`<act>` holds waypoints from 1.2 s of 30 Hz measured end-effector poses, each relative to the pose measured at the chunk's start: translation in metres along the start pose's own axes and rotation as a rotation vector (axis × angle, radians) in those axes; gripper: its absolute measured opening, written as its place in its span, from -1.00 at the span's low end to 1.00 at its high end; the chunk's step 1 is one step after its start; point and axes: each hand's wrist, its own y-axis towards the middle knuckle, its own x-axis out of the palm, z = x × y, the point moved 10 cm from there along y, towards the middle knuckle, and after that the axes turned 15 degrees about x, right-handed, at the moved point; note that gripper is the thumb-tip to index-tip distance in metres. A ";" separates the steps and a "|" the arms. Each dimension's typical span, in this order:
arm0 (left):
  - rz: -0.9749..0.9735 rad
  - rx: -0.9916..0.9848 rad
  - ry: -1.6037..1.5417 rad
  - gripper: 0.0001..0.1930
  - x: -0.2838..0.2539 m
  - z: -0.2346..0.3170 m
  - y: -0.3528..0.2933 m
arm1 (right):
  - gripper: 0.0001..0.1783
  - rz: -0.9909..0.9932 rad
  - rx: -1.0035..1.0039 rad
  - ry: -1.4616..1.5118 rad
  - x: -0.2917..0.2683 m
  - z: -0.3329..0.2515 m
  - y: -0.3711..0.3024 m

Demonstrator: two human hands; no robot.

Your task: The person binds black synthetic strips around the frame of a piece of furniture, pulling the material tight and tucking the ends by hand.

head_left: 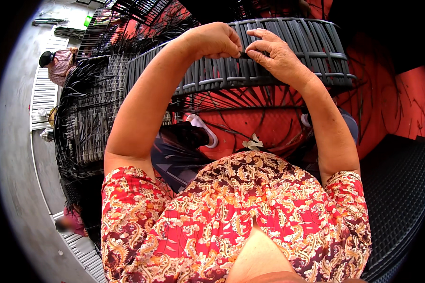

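Observation:
A woven frame of dark grey plastic strips [311, 40] stretches across in front of me, with rows of strips bound along grey rails. Over its middle, my left hand [218, 41] is closed in a pinch. A short dark strip [243, 55] shows at its fingertips, mostly hidden by the fingers. Just to the right, my right hand [277, 55] has its fingers curved and apart, thumb and index finger close to the same strip. Whether the right fingertips touch it is too small to tell.
Another woven piece with loose black strands [87, 113] stands at the left. Red flooring [250, 125] with scattered strips lies beneath the frame. Dark textured woven panels [392, 188] are at the lower right. A person in a dark cap [61, 63] is at the far left.

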 end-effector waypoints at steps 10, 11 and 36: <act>0.112 0.022 -0.218 -0.92 -0.001 -0.018 -0.023 | -0.69 -0.052 0.034 -0.079 0.008 -0.003 0.005; 0.136 0.030 -0.244 -0.92 -0.002 -0.017 -0.023 | -0.69 -0.050 0.033 -0.092 0.009 -0.004 0.006; 0.341 -0.194 0.412 -0.65 -0.035 -0.048 0.003 | -0.85 -0.211 0.173 0.146 0.012 -0.001 0.016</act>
